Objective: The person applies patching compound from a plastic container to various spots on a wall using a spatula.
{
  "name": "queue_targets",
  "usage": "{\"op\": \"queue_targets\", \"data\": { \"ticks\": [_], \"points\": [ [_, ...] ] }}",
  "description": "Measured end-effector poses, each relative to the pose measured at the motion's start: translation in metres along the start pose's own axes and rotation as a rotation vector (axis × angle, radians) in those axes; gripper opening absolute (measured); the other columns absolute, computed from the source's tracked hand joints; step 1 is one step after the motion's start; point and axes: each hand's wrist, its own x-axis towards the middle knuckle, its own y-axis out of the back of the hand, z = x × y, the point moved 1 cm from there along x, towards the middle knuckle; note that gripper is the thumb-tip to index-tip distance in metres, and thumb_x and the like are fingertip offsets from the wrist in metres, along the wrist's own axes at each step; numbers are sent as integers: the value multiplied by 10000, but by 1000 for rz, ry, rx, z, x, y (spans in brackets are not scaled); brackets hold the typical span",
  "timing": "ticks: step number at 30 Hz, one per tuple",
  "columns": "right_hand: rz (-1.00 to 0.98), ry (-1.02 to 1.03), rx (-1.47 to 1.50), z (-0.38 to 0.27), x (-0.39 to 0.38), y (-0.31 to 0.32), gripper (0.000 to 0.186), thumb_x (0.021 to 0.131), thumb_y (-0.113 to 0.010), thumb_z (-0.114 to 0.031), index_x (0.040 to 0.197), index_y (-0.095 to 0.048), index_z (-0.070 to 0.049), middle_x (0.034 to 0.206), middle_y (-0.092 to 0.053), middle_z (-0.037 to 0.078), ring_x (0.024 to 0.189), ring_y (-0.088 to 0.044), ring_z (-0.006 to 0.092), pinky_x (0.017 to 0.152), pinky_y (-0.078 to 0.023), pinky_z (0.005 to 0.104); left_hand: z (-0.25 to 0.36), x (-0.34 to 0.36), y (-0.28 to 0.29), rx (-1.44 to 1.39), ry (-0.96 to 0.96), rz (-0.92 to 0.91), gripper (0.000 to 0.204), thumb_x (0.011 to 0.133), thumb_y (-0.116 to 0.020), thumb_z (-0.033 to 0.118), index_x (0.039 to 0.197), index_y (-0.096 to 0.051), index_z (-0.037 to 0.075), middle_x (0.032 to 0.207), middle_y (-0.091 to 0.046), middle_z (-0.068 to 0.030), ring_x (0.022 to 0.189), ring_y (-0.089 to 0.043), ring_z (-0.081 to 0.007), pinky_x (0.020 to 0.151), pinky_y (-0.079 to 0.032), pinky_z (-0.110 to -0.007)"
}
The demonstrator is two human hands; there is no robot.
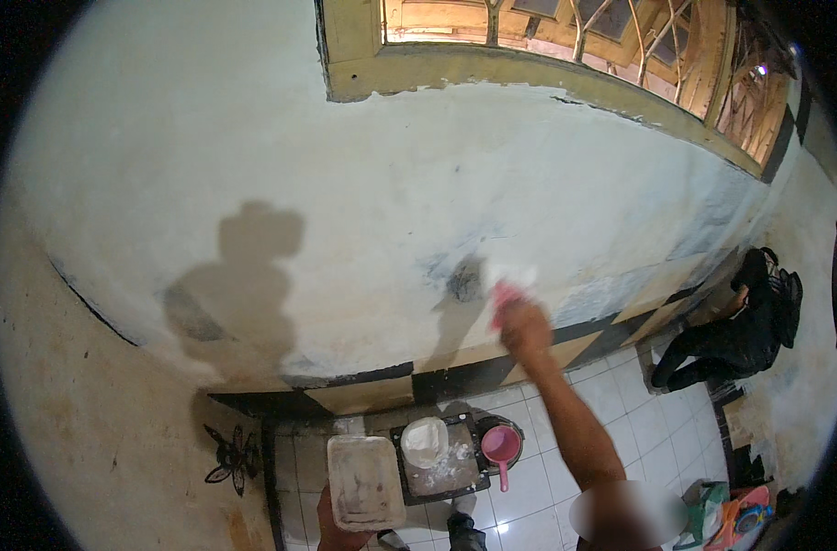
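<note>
My right hand [527,331] is stretched out to the wall, its fingers closed on a pink scraper [506,298]. The scraper is blurred, with a pale patch at its far edge, so its shape is hard to make out. Just left of it the pale wall [363,184] has a dark, rough spot [464,283]. Low down, my left hand [331,525] grips a rectangular, whitish-smeared tray [367,482] by its near left side. Part of that hand is hidden under the tray.
Below the wall, a dark stand [446,473] dusted with white powder bears a white tub [425,443]. Beside it sits a pink dipper [501,444]. A person in dark clothes [740,331] is low at the right wall. A barred window [547,55] is above; colourful bags [735,519] lie lower right.
</note>
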Motion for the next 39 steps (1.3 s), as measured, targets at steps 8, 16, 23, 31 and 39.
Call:
{"op": "queue_targets", "data": {
  "ticks": [8, 16, 23, 31, 39],
  "points": [
    [938, -334, 269, 71, 91, 56, 163, 818, -638, -144, 939, -643, -34, 924, -647, 147, 867, -631, 322, 739, -507, 390, -4, 4, 0, -34, 32, -2, 554, 841, -561, 383, 1311, -465, 106, 1218, -578, -132, 1074, -596, -344, 891, -497, -562],
    [249, 539, 141, -127, 6, -127, 336, 802, -576, -194, 1074, -582, 2, 981, -616, 191, 968, -603, 328, 871, -481, 463, -10, 7, 2, -70, 44, 14, 557, 868, -496, 433, 1322, -466, 113, 1231, -573, -135, 1088, -586, -358, 904, -482, -580],
    [318, 13, -53, -48, 38, 34, 102, 725, -627, -118, 824, -625, -93, 827, -626, 119, 747, -618, 328, 649, -490, 467, -6, 7, 4, -95, 53, 10, 568, 891, -438, 477, 1332, -467, 119, 1243, -569, -138, 1101, -578, -370, 916, -469, -597],
    [940, 127, -113, 14, 143, 132, 90, 805, -649, -113, 795, -578, -58, 728, -566, 146, 633, -576, 335, 561, -474, 400, -15, 12, -1, -89, 78, 15, 571, 913, -396, 496, 1339, -470, 124, 1262, -560, -140, 1112, -570, -383, 927, -455, -614],
    [117, 587, 162, -73, -31, -120, 521, 819, -568, -252, 1270, -482, -5, 1249, -540, 185, 1061, -572, 358, 924, -465, 459, -16, 18, -9, -120, 50, 40, 561, 916, -401, 486, 1340, -468, 124, 1266, -554, -142, 1106, -571, -387, 924, -446, -632]
  ]
}}
